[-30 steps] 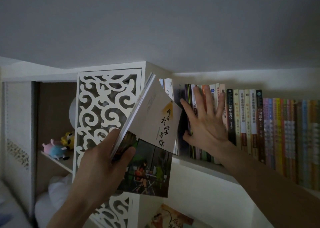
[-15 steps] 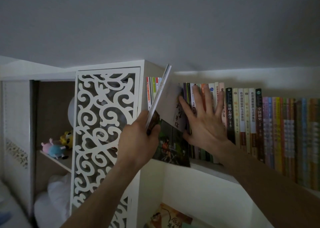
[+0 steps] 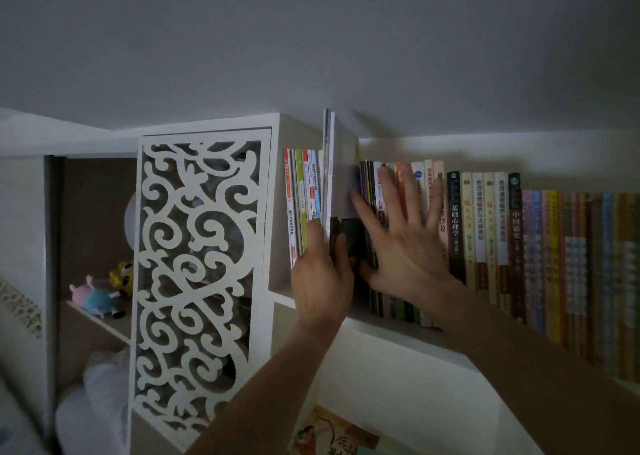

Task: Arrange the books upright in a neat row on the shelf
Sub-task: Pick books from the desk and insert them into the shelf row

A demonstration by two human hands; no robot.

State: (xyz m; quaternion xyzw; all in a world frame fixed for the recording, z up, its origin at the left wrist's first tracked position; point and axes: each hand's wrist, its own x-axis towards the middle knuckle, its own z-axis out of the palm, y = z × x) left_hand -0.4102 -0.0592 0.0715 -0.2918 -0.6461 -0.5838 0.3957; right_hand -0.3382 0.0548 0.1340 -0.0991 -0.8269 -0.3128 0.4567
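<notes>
The left hand (image 3: 320,274) grips a thin paperback (image 3: 341,164) low at its spine edge, half slid into the gap on the shelf (image 3: 398,333); the right hand (image 3: 403,243) presses flat, fingers spread, against the upright row (image 3: 485,233) — light, floppy covers, so I'd hold low and guide gently.

Left hand (image 3: 322,274) grips a tall thin book (image 3: 337,184) by its lower edge, upright in the gap between a few slim books (image 3: 302,205) and the long row of books (image 3: 485,233) on the shelf (image 3: 398,333). Right hand (image 3: 405,243) lies flat, fingers spread, against those spines. Plush toys (image 3: 104,290) sit behind the white lattice panel (image 3: 197,281).
</notes>
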